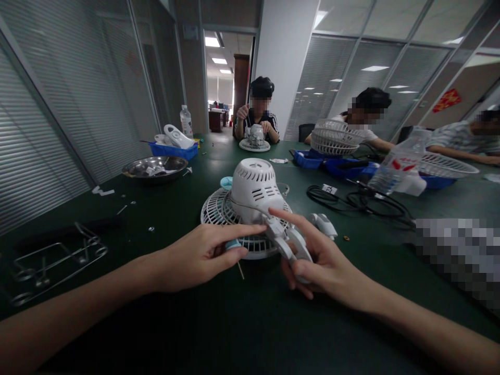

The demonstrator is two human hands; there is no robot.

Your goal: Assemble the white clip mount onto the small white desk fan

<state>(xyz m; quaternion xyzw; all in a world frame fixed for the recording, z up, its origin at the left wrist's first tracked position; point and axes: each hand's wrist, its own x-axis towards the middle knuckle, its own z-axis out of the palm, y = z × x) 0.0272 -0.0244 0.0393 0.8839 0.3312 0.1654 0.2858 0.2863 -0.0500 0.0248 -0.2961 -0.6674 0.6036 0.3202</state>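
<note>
A small white fan (253, 195) lies grille-down on the dark green table (242, 333), its vented motor housing pointing up. My left hand (199, 255) pinches a light-blue-handled screwdriver (234, 249), its thin tip pointing down, with the forefinger stretched toward the fan's neck. My right hand (320, 260) wraps around the white clip-shaped base (291, 245) of the fan, forefinger laid out toward the neck joint.
A metal bowl (154, 167) and blue tray (174, 150) with white parts sit at back left. Wire brackets (58, 258) lie at left. A black cable (359, 200), a water bottle (394, 166) and blue trays (339, 165) are at right. Other people sit across the table with fan parts.
</note>
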